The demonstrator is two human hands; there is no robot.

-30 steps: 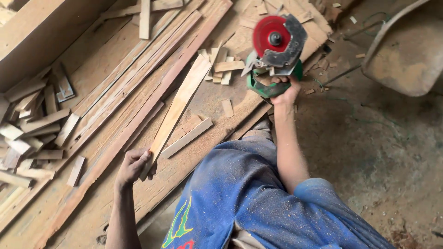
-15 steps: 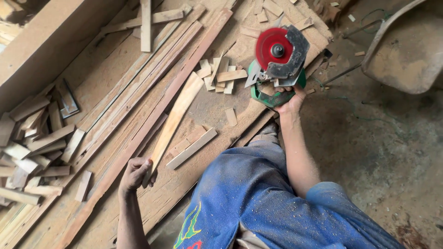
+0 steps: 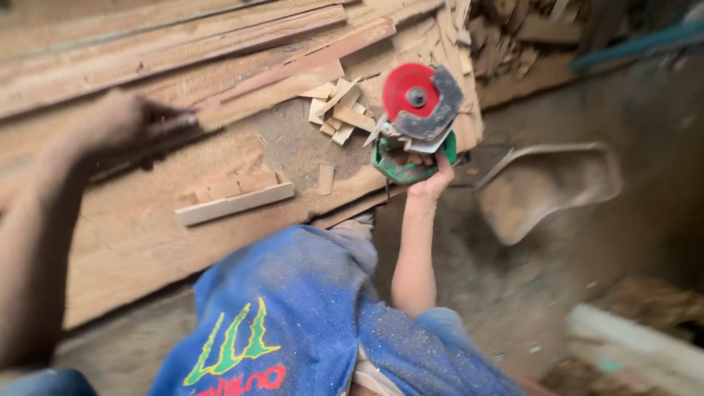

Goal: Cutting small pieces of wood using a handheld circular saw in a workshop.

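While the view has swung since half a second ago, the right hand (image 3: 431, 178) still grips a green saw (image 3: 411, 121) with a red blade, fingers wrapped round its handle, at the workbench's (image 3: 132, 242) right edge. Now raised and blurred, the left hand (image 3: 117, 125) pinches a long wood strip (image 3: 257, 95), lifting it off the bench.

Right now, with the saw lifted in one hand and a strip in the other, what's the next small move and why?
Probably lay the long wood strip flat first: the left hand grips one end, and the right hand holds the circular saw blade-up, clear of it.
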